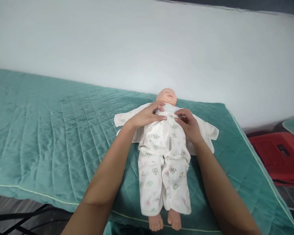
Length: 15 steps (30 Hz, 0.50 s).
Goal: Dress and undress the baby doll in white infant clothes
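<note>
Baby doll [164,153] lies face-up on teal quilted bed [51,130], feet toward viewer, so its front is reachable. L hand [149,117] & R hand [189,126] meet at chest, fingers [180,119] bent, pinching white printed top [161,132], drawing front edges together. Red object [279,156] on floor, R side.

Reaches forward with both bare forearms; lays left hand [147,116] palm-down, fingers curled. Pinches with right hand [189,126] fingertips.
</note>
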Motion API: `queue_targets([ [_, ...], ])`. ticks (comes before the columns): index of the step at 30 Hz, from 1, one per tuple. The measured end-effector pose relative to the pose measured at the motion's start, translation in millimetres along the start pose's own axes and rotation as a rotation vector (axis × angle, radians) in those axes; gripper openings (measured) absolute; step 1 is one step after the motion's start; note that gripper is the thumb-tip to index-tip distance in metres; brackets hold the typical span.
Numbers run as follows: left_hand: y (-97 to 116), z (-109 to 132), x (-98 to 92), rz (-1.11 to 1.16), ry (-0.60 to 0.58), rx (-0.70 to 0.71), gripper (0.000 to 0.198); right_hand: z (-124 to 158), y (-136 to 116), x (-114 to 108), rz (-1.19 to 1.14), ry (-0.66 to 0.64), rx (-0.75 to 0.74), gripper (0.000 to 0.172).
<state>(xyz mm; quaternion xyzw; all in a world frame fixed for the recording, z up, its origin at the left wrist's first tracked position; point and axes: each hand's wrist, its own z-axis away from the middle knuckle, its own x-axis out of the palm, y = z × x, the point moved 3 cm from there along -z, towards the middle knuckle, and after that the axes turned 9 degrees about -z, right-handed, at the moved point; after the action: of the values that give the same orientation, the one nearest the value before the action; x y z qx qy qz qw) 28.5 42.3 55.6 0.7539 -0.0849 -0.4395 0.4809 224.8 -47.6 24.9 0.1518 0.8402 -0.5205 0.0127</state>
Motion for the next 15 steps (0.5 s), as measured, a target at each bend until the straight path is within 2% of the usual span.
queue_targets([
  [4, -4, -13, -9.2, -0.02, -0.095, 0.011, 0.029, -15, -3, 2, 0.104, -0.119, 0.049, 0.027],
  [8, -9, -14, -13.6, 0.004, -0.142, 0.046, 0.028, -23, -4, 2, 0.26, -0.199, -0.004, 0.039],
  [11, -13, -10, -15.7, 0.05, -0.109, 0.072, 0.02, -23, -5, 0, 0.195, -0.273, -0.002, 0.041],
  [15, -14, -6, -14.5, 0.058, -0.094, 0.078, 0.018, -21, -6, -3, 0.077, -0.37, 0.114, 0.048],
])
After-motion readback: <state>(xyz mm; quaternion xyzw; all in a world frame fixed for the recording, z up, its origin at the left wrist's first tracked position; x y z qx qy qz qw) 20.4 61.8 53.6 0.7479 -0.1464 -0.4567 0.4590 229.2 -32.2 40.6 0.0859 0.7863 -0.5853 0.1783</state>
